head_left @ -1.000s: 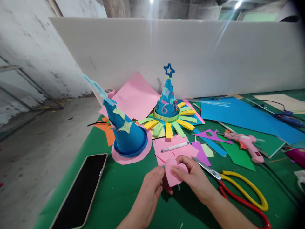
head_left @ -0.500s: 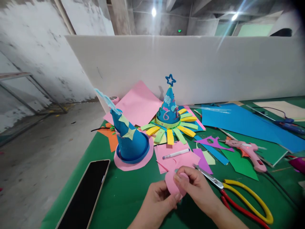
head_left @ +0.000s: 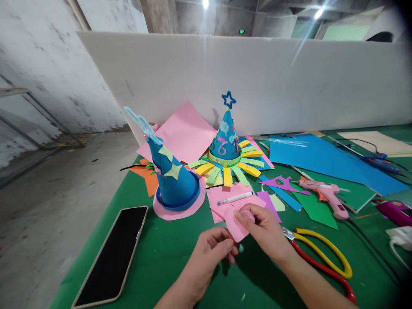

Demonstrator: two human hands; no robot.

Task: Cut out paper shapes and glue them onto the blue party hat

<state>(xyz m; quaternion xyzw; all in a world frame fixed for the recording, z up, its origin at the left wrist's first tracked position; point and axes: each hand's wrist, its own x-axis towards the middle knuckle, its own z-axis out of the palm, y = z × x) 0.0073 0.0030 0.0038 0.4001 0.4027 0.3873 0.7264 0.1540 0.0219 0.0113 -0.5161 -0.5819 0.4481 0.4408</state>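
A small pink paper cutout (head_left: 237, 229) with a rounded outline is pinched between the thumb and fingers of my right hand (head_left: 262, 227). Part of the cutout is hidden behind those fingers. My left hand (head_left: 212, 251) is close to its lower left edge, fingers loosely curled and slightly apart; whether a fingertip touches the paper is hard to see. Just beyond lie pink paper sheets (head_left: 214, 195) with a white marker (head_left: 234, 198) on top. Scissors with yellow and red handles (head_left: 317, 244) rest beside my right forearm, which hides their blades in part.
A blue cone hat (head_left: 175, 186) on a pink brim leans left. Behind stands a decorated blue hat (head_left: 227, 133) with a star. A phone (head_left: 112, 257) lies left, near the table edge. On the right are a pink glue gun (head_left: 325, 193), its cord and blue paper (head_left: 305, 154).
My left hand has slipped off the pink cutout and moved slightly down and left. My right hand keeps hold of it, tilted differently. The view has shifted slightly.
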